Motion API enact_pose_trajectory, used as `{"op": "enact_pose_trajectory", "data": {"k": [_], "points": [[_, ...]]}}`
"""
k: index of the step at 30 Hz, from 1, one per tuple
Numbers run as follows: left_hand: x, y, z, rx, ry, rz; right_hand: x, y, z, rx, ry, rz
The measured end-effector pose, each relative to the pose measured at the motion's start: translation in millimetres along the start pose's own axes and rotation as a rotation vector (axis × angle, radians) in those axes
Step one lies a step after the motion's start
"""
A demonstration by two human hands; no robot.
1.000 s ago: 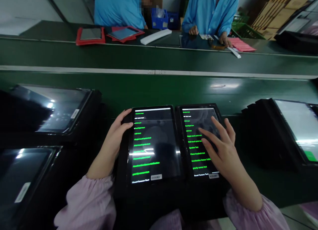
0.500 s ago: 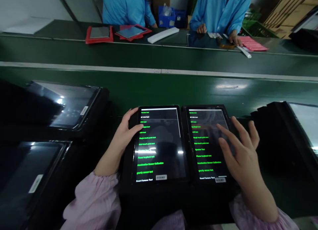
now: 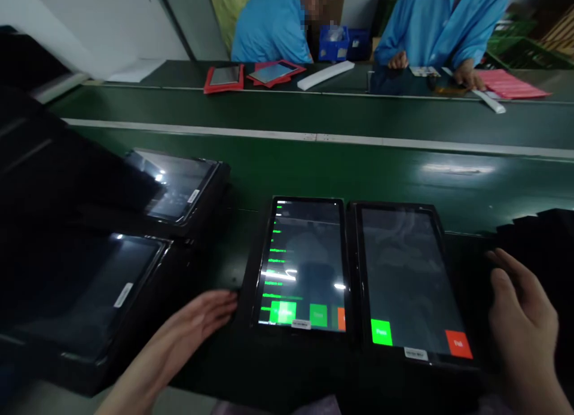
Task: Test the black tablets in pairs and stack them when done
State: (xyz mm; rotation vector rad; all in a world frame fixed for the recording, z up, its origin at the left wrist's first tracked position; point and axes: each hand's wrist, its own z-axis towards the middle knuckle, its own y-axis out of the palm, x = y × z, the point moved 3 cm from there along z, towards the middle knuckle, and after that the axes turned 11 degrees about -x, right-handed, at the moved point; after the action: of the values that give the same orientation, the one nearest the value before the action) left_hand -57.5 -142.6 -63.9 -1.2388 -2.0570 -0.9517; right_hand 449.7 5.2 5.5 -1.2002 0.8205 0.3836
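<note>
Head view: the empty left hand [image 3: 197,316] extends just beside the left tablet [image 3: 309,259], and the empty, loosely curled right hand [image 3: 522,310] hovers near the right tablet [image 3: 406,271].

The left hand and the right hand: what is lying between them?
In the head view, the left tablet, nearer the left hand, and the right tablet, nearer the right hand, lie there side by side.
</note>
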Motion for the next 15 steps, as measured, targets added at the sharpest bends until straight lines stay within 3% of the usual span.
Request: {"op": "enact_pose_trajectory", "data": {"k": [1,3,6,10,13,15], "points": [[-16,-20.0,-15,-0.020,-0.131,-0.013,6,4,4,0.007,0.077,0.078],[-41,-56.1,-43,0.047,-0.256,-0.085,13,15,10,0.015,0.157,0.192],[-55,-84.7,-76,0.272,-0.218,-0.218,15,27,14,-0.010,0.121,0.208],[-37,-68.7,-90,0.449,-0.195,-0.350,19,28,15,-0.019,0.084,0.178],[-19,-47.2,-85,0.572,-0.212,-0.373,24,27,16,-0.035,0.089,0.162],[-18,-37.3,-75,0.576,-0.179,-0.343,27,27,17,-0.047,0.094,0.165]]}}
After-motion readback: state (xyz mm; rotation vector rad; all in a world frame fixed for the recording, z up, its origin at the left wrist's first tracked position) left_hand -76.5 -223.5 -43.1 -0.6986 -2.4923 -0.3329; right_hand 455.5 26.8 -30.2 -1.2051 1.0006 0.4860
